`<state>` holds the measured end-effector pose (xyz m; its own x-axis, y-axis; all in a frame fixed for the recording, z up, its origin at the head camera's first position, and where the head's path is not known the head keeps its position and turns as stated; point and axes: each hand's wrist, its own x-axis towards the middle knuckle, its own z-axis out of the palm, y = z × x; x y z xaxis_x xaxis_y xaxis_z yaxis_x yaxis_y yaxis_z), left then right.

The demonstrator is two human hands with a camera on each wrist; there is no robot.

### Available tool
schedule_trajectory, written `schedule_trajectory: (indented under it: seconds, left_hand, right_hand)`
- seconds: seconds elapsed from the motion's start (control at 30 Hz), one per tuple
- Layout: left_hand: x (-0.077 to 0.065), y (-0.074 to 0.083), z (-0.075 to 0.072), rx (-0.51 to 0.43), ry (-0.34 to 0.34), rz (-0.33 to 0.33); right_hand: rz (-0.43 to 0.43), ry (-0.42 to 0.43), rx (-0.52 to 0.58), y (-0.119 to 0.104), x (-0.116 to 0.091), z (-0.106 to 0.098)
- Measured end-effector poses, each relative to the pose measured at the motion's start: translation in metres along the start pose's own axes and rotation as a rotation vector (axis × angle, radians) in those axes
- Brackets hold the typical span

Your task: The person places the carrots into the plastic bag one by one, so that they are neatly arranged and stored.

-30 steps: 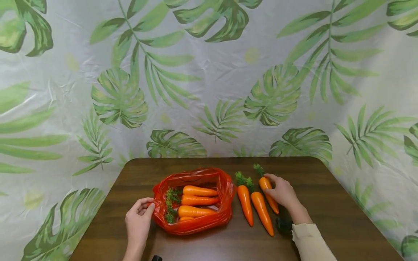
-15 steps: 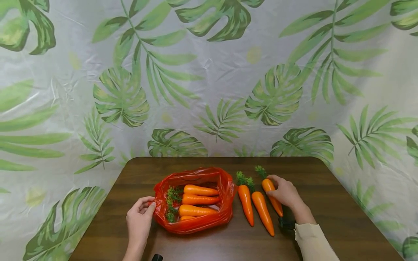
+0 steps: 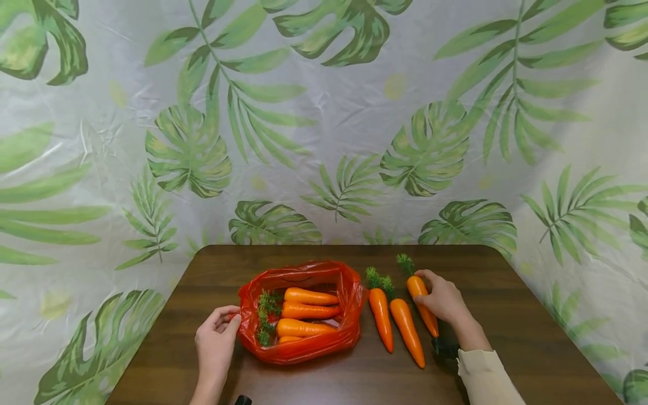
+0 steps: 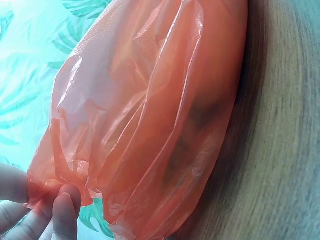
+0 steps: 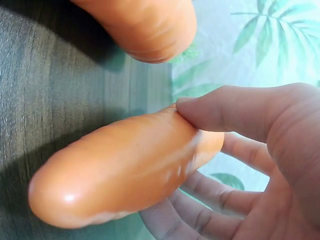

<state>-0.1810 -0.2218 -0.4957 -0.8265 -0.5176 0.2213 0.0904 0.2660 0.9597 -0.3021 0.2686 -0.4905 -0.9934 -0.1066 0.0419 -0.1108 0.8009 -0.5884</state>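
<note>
Seven carrots were in view, and both hands were busy! On the left, the left hand (image 3: pixel 216 336) had its fingers pinched on the gathered left edge of a red, translucent plastic bag (image 3: pixel 298 355), which sat with its mouth spread wide on the dark brown, wood-grained tabletop (image 3: pixel 314 385). Inside it, four smooth, tapered orange carrots (image 3: pixel 310 311) lay crosswise, roughly side by side: three showed well, and the fourth, nearest one only in part, behind the bag's near wall. Their frilly green tops (image 3: pixel 265 315) bunched at the left end, too tangled to count.

Over to the right, two more long orange carrots, a left one (image 3: pixel 381 319) and a right one (image 3: pixel 407 333), lay just beside the bag on the tabletop, tops at the far end, tips pointing near.

And there, right of that pair, came the seventh: a glossy orange carrot with a feathery green top (image 3: pixel 417 287), grasped between the thumb and fingers of the right hand (image 3: pixel 441 299). Its top pointed far, its tip near; whether it touched the tabletop could not be told.

A cream sleeve (image 3: pixel 487 376) covered the right forearm, with one black object (image 3: pixel 446 350) at the wrist, mostly hidden. Behind it all hung one pale, leaf-printed sheet (image 3: pixel 344 124).
</note>
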Motion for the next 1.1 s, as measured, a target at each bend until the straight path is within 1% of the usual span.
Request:
schedule_trajectory:
  seconds: [0.1, 0.3, 0.5, 0.77, 0.9, 1.1]
  left_hand:
    - [0.0, -0.001, -0.001, -0.001, 0.002, 0.003]
    - [0.003, 0.002, -0.001, 0.017, 0.02, 0.035]
    - [0.002, 0.003, -0.001, 0.015, 0.01, 0.02]
    - [-0.001, 0.0, 0.0, 0.019, 0.006, 0.02]
    - [-0.001, -0.001, 0.001, 0.019, 0.003, 0.021]
    - [0.0, -0.001, 0.002, 0.028, 0.013, 0.027]
  right_hand:
    - [-0.001, 0.012, 0.01, -0.003, -0.001, 0.0]
    - [-0.031, 0.045, 0.012, -0.011, 0.003, -0.003]
    - [-0.046, 0.051, 0.016, -0.017, 0.002, -0.006]
    - [-0.08, 0.097, 0.019, -0.026, -0.005, -0.012]
    - [-0.083, 0.111, 0.034, -0.034, -0.008, -0.016]
    - [-0.106, 0.146, 0.029, -0.048, -0.011, -0.024]
